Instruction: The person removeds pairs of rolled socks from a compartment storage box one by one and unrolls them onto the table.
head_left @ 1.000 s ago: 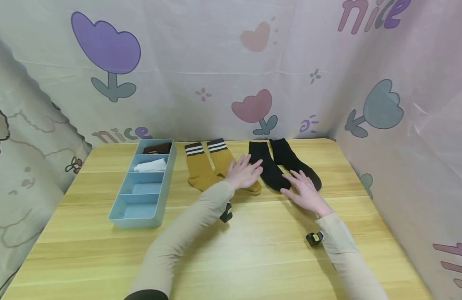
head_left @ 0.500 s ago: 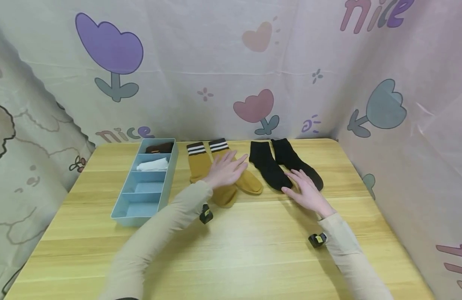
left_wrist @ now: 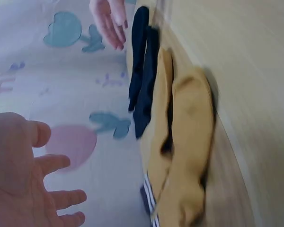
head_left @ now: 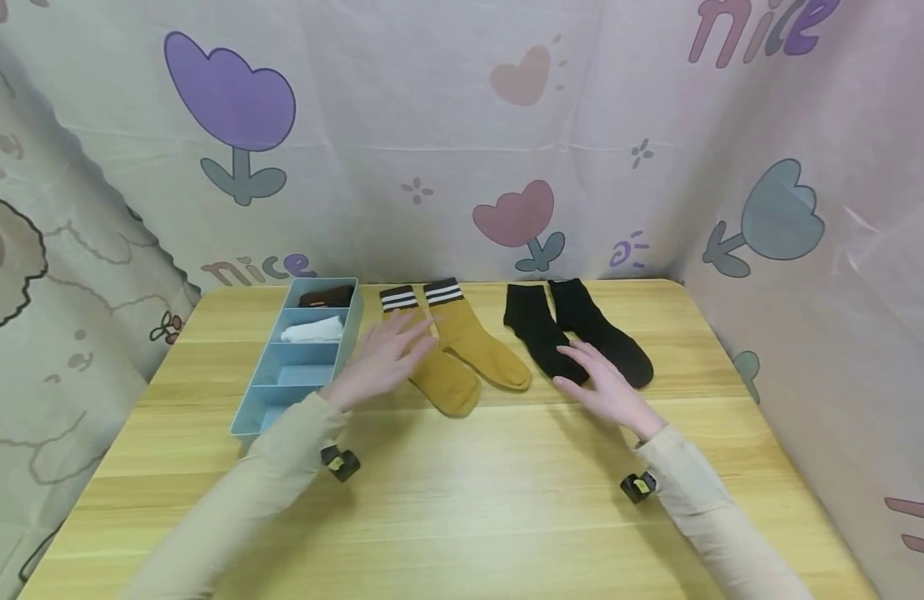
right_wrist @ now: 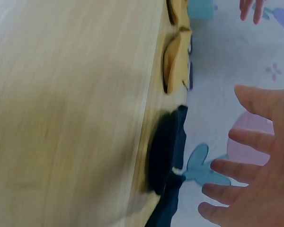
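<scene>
Two mustard socks with dark, white-striped cuffs lie flat side by side: the left sock (head_left: 450, 387) and the right sock (head_left: 487, 346). My left hand (head_left: 382, 358) hovers over the left sock's upper part with fingers spread, partly covering it; in the left wrist view the palm is bare and apart from the socks. To the right lies a black pair, a left black sock (head_left: 535, 325) and a right black sock (head_left: 611, 343). Over their toe ends hangs my right hand (head_left: 607, 387), fingers loosely extended; its palm (right_wrist: 270, 175) shows nothing held.
A light blue divided box (head_left: 351, 321) stands at the left, partly behind my left forearm. Its back compartments hold a dark brown folded item (head_left: 328, 297) and a white folded item (head_left: 315, 330). A patterned curtain (head_left: 402, 125) hangs behind the wooden table (head_left: 506, 517).
My left hand has swept left, from between the two pairs to above the left mustard sock, uncovering the right mustard sock. The right hand has barely moved. The view has shifted slightly.
</scene>
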Tool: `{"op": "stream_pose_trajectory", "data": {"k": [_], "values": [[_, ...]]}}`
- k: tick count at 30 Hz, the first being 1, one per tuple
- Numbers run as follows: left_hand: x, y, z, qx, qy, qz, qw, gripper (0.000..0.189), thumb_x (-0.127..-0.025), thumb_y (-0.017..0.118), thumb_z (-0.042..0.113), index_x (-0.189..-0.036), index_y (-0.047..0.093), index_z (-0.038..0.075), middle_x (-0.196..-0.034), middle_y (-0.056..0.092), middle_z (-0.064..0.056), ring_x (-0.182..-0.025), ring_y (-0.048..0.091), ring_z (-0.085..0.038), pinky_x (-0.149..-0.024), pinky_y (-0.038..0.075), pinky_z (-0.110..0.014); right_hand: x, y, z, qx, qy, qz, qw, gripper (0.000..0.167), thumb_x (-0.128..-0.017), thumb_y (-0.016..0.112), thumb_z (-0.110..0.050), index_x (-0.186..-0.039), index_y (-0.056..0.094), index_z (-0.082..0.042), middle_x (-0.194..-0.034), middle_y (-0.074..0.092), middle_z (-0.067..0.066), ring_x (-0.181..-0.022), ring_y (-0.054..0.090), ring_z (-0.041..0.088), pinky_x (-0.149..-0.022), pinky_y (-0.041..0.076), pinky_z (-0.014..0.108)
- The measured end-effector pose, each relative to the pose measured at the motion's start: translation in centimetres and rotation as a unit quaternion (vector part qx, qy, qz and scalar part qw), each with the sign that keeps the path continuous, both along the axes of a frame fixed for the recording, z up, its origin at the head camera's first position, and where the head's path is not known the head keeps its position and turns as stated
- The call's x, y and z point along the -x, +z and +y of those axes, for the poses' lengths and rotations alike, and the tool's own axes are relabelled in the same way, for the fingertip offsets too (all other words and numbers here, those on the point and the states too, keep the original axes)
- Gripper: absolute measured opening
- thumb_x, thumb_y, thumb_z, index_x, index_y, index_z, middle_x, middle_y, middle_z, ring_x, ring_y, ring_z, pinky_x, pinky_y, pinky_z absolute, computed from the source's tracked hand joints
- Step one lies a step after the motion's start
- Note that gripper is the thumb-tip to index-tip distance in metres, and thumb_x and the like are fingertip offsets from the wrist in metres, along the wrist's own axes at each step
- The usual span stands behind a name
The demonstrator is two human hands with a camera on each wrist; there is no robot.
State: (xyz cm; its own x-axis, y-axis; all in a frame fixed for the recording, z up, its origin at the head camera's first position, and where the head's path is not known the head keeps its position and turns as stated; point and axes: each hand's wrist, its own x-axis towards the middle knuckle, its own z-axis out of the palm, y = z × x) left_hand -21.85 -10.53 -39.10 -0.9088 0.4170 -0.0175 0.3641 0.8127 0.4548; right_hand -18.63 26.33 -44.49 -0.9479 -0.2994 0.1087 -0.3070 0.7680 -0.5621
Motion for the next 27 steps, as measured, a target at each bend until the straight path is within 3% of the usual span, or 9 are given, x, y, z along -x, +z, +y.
{"op": "stream_pose_trajectory", "data": {"k": [4, 8, 12, 15, 17, 19, 22, 24, 27], "values": [[-1.3, 0.1, -4.7, -0.019, 0.034, 0.003, 0.9992, 0.058, -0.108, 0.035, 0.044, -0.160, 0.029, 0.019, -0.167, 0.022, -0.017, -0.155, 0.015, -0.044, -0.122, 0.007, -0.070, 0.1, 0.5, -1.1, 0.015, 0.018, 0.009, 0.9997, 0.055, -0.096, 0.067, -0.025, -0.144, 0.051, -0.004, -0.154, 0.042, 0.028, -0.147, 0.033, 0.049, -0.118, 0.027, 0.068], [-2.9, 0.2, -9.2, -0.084, 0.057, -0.004, 0.9948, 0.059, -0.107, 0.045, 0.036, -0.158, 0.032, 0.009, -0.164, 0.027, -0.024, -0.152, 0.016, -0.050, -0.119, 0.012, -0.072, 0.2, 1.0, -2.1, 0.031, 0.020, 0.016, 0.9992, 0.053, -0.096, 0.068, -0.023, -0.143, 0.052, -0.004, -0.153, 0.044, 0.027, -0.145, 0.038, 0.047, -0.118, 0.029, 0.064], [-4.2, 0.1, -12.8, -0.169, 0.072, -0.017, 0.9828, 0.062, -0.104, 0.055, 0.026, -0.156, 0.032, 0.003, -0.161, 0.028, -0.030, -0.148, 0.021, -0.055, -0.114, 0.021, -0.074, 0.3, 1.1, -3.1, 0.050, 0.037, 0.019, 0.9979, 0.053, -0.096, 0.068, -0.021, -0.143, 0.052, -0.001, -0.152, 0.046, 0.026, -0.142, 0.042, 0.044, -0.119, 0.033, 0.059], [-5.3, -0.2, -15.3, -0.208, 0.112, -0.025, 0.9714, 0.064, -0.103, 0.057, 0.024, -0.156, 0.030, -0.001, -0.160, 0.026, -0.033, -0.147, 0.020, -0.057, -0.116, 0.018, -0.073, 0.4, 1.2, -4.3, 0.064, 0.062, 0.024, 0.9957, 0.054, -0.095, 0.069, -0.019, -0.142, 0.052, 0.001, -0.151, 0.047, 0.026, -0.141, 0.045, 0.044, -0.117, 0.035, 0.059], [-6.1, -0.6, -16.8, -0.211, 0.143, -0.024, 0.9667, 0.065, -0.104, 0.056, 0.026, -0.155, 0.030, -0.004, -0.159, 0.027, -0.035, -0.146, 0.022, -0.057, -0.125, 0.019, -0.056, 0.5, 1.3, -5.2, 0.070, 0.075, 0.026, 0.9944, 0.054, -0.095, 0.070, -0.020, -0.142, 0.053, 0.001, -0.150, 0.049, 0.025, -0.141, 0.046, 0.043, -0.117, 0.037, 0.058], [-6.8, -1.0, -18.1, -0.207, 0.169, -0.021, 0.9635, 0.065, -0.104, 0.056, 0.027, -0.153, 0.031, -0.008, -0.156, 0.031, -0.037, -0.144, 0.027, -0.057, -0.125, 0.024, -0.025, 0.6, 1.4, -6.1, 0.071, 0.086, 0.028, 0.9934, 0.054, -0.095, 0.069, -0.021, -0.141, 0.053, 0.001, -0.149, 0.051, 0.024, -0.140, 0.047, 0.041, -0.116, 0.038, 0.057], [-7.6, -1.9, -19.6, -0.187, 0.198, -0.016, 0.9621, 0.065, -0.103, 0.057, 0.028, -0.149, 0.035, -0.012, -0.150, 0.039, -0.039, -0.137, 0.038, -0.054, -0.096, 0.030, 0.006, 1.0, 1.7, -7.5, 0.079, 0.099, 0.022, 0.9917, 0.054, -0.095, 0.068, -0.022, -0.142, 0.053, 0.001, -0.149, 0.052, 0.023, -0.141, 0.047, 0.040, -0.117, 0.037, 0.056], [-8.0, -2.4, -20.3, -0.175, 0.216, -0.022, 0.9604, 0.066, -0.103, 0.057, 0.030, -0.148, 0.036, -0.013, -0.147, 0.043, -0.039, -0.131, 0.044, -0.051, -0.082, 0.034, 0.007, 1.5, 1.9, -8.4, 0.087, 0.109, 0.011, 0.9902, 0.054, -0.096, 0.067, -0.022, -0.142, 0.052, 0.000, -0.149, 0.052, 0.021, -0.141, 0.046, 0.038, -0.118, 0.037, 0.055], [-8.2, -3.1, -21.0, -0.153, 0.235, -0.025, 0.9595, 0.065, -0.102, 0.058, 0.033, -0.145, 0.042, -0.013, -0.142, 0.049, -0.039, -0.108, 0.062, -0.017, -0.073, 0.038, 0.002, 2.3, 2.2, -9.9, 0.111, 0.122, -0.010, 0.9863, 0.053, -0.096, 0.066, -0.020, -0.143, 0.051, 0.000, -0.149, 0.052, 0.021, -0.142, 0.046, 0.038, -0.118, 0.036, 0.055]]}}
